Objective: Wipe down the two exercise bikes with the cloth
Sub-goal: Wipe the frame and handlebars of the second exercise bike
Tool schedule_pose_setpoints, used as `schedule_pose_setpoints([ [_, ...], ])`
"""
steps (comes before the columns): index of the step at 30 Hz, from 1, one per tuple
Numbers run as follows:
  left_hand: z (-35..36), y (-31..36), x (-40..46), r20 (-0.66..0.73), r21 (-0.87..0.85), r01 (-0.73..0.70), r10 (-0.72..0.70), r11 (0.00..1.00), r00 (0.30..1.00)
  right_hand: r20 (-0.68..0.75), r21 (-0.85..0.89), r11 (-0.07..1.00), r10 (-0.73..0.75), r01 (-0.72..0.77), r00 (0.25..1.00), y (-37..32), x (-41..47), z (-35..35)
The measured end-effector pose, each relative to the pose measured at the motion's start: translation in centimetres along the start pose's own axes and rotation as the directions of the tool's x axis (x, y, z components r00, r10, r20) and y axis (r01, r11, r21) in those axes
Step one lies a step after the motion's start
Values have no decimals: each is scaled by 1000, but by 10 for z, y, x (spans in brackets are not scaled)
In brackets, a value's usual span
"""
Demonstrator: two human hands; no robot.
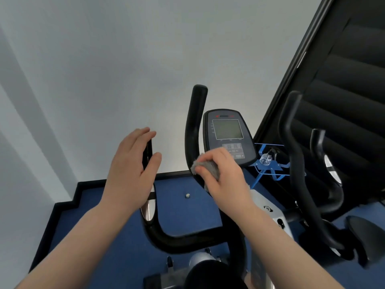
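Observation:
The near exercise bike has black handlebars (177,238) and a grey console (228,134) with a screen. My right hand (225,176) grips a grey cloth (208,165) and presses it against the right handlebar upright (194,122), just left of the console's lower edge. My left hand (130,170) lies along the left handlebar upright (149,151) with straight fingers and the thumb on the other side of the bar. A second bike's black handlebars (295,159) stand at the right.
A white wall fills the view ahead. Blue carpet (116,205) with a black skirting covers the floor. A blue wire holder (268,163) with a clear bottle hangs right of the console. A dark slatted panel (343,90) rises at the right.

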State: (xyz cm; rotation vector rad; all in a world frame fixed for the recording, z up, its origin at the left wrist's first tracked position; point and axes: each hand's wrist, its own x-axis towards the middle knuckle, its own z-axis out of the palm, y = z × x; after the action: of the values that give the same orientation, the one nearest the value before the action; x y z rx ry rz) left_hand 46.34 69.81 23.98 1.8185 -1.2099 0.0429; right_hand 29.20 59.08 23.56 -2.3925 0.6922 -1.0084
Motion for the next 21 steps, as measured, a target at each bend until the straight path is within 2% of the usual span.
schedule_pose_setpoints([
  [4,1,-5,3,23,-15,-3,3,1000,1000,54,-14,1000,-6,7,999,3,-34,-12],
  [8,5,-6,2,1,-5,-20,20,1000,1000,46,-17,999,-26,27,999,-3,3,5],
  [12,9,-5,2,-25,9,-31,31,999,999,-66,9,998,59,-59,996,-11,52,25],
  [14,8,-6,2,-26,10,-30,30,1000,999,-89,126,981,157,-145,984,-10,50,25],
  [15,7,-6,1,-22,6,-30,30,1000,999,-63,225,954,219,-200,974,-9,41,20],
  [17,6,-8,1,-14,6,-37,37,999,999,3,272,934,241,-233,970,-3,14,9],
  [21,8,-10,1,-14,35,-49,50,998,999,-46,1,997,80,-80,996,0,14,6],
])
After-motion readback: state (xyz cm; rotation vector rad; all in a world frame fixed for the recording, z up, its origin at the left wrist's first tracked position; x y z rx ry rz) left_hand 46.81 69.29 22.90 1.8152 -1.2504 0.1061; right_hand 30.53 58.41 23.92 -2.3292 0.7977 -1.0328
